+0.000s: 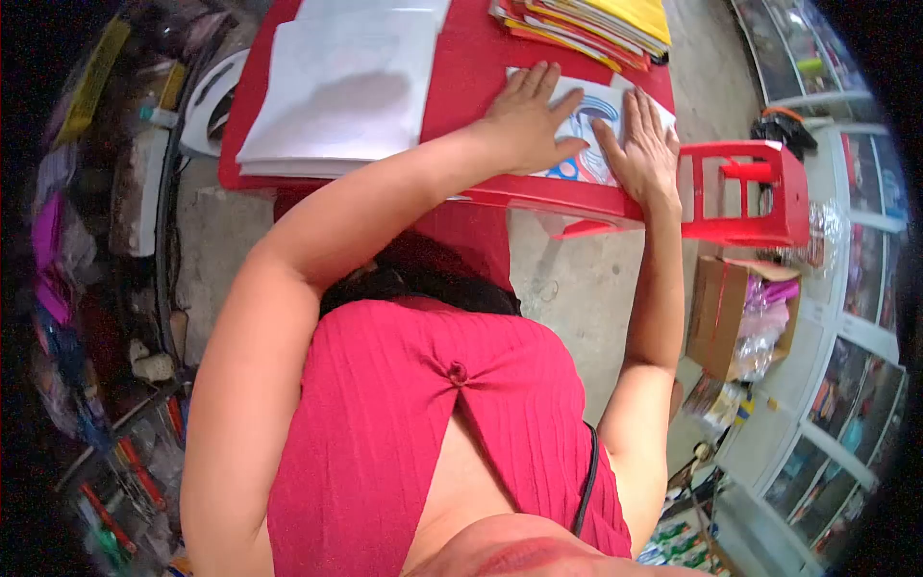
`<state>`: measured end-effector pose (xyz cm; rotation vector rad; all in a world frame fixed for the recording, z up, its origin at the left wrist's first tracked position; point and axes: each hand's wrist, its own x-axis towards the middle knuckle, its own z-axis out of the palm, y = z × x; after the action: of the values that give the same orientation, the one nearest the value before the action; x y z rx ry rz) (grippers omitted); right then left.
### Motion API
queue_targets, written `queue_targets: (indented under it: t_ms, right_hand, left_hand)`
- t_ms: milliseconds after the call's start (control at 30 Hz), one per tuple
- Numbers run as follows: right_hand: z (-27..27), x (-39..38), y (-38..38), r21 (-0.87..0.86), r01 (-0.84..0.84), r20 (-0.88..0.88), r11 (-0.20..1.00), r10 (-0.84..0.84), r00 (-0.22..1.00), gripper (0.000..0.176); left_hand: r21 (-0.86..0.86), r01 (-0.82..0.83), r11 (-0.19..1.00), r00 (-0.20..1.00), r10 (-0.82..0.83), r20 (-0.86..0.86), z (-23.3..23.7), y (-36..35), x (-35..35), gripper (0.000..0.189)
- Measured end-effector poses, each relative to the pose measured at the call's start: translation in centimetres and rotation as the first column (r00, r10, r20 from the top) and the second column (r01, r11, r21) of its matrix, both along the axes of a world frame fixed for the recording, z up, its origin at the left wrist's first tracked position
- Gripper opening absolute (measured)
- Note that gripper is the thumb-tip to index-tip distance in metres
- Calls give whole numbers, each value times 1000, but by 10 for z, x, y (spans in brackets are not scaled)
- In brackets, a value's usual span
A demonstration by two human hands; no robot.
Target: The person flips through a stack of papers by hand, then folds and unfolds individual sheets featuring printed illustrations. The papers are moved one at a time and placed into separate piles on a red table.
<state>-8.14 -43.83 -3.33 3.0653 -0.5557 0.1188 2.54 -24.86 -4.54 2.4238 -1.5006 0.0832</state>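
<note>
My left hand [527,120] lies flat with spread fingers on the left part of a white sheet printed with a blue and red picture [577,169]. On the sheet's right side rests my right hand [642,149], palm down, fingers stretched away from me and thumb pointing inward. The picture shows between the two thumbs; my hands cover the rest of it. Beneath is a red table [469,67], with the sheet close to its near right corner. Left of my left hand sits a stack of white paper [336,111], partly in shadow.
Yellow, red and white papers or folders [591,29] are piled beyond my hands. A red plastic stool [745,197] stands right of the table. Farther right are a cardboard box [716,317] with plastic-wrapped things and glass-fronted cabinets [832,404]. Cluttered goods [67,250] line the left.
</note>
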Motion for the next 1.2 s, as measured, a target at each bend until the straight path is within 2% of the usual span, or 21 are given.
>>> queue_targets:
  t_ms: [100,200,233,300,333,400,433,500,533,633,667,700,767,833,900,967,1033,1067,1100,1133,1200]
  right_hand:
    - [2,1,2,23,0,-13,1000,1,1000,91]
    - [3,1,2,35,8,-21,999,-7,1000,92]
    - [4,2,2,42,10,-28,999,-9,1000,92]
    - [8,4,3,50,9,-43,999,-7,999,93]
    - [8,3,2,69,13,-50,998,-9,999,95]
    - [2,2,-5,110,-1,-16,994,3,1000,94]
    - [3,1,-7,110,2,-16,994,0,1000,94]
    - [10,1,-9,32,-34,121,999,30,992,91]
    - [15,0,-4,-68,-23,185,997,36,982,83]
    - [50,4,20,-118,-54,264,991,84,961,71]
    - [61,10,34,-211,-125,393,969,201,898,52]
    - [73,17,50,-213,-118,392,970,195,899,52]
    - [96,34,83,-37,-232,468,972,222,855,38]
    - [103,56,103,-66,-319,553,946,300,777,24]
    - [109,82,118,-12,-356,558,935,301,773,21]
    - [108,115,126,-6,-384,533,924,327,780,19]
    - [102,156,126,24,-432,506,901,362,783,17]
    - [94,179,124,36,-449,501,893,373,781,16]
    - [88,201,122,-32,-438,445,899,405,799,21]
    - [79,224,118,-98,-429,385,898,432,815,26]
    - [49,280,94,-90,-401,356,912,405,842,24]
  left_hand:
    - [37,-63,997,998,64,-27,2,-1,0,89]
    - [260,-177,949,979,196,-50,28,5,-5,102]
    - [247,-193,950,977,210,-40,36,11,0,102]
    - [191,-64,980,980,97,-172,51,28,10,105]
    - [200,-63,978,993,81,-83,72,41,14,103]
    - [38,-93,995,993,90,76,79,77,40,89]
    - [23,-143,989,980,139,141,86,98,53,84]
    - [139,-283,949,957,271,100,109,145,75,79]
    - [164,-341,926,940,336,59,109,170,89,76]
    - [130,-396,909,915,402,-24,84,229,131,68]
    - [36,-368,929,928,369,-47,78,239,138,64]
    - [-61,-336,940,941,332,-67,71,246,146,60]
    - [-88,-276,957,961,275,-14,49,244,167,60]
    - [-97,-161,982,984,167,57,40,233,177,62]
    - [-65,-132,989,989,136,56,39,227,179,68]
    - [70,-151,986,988,149,34,42,225,166,71]
    - [61,-157,986,988,157,17,35,228,160,74]
    - [-59,-125,990,992,126,23,24,230,159,75]
    - [-176,-93,980,995,100,30,16,233,157,76]
    - [-180,-102,978,994,107,17,12,234,156,76]
    - [-274,-70,959,996,81,29,6,235,154,77]
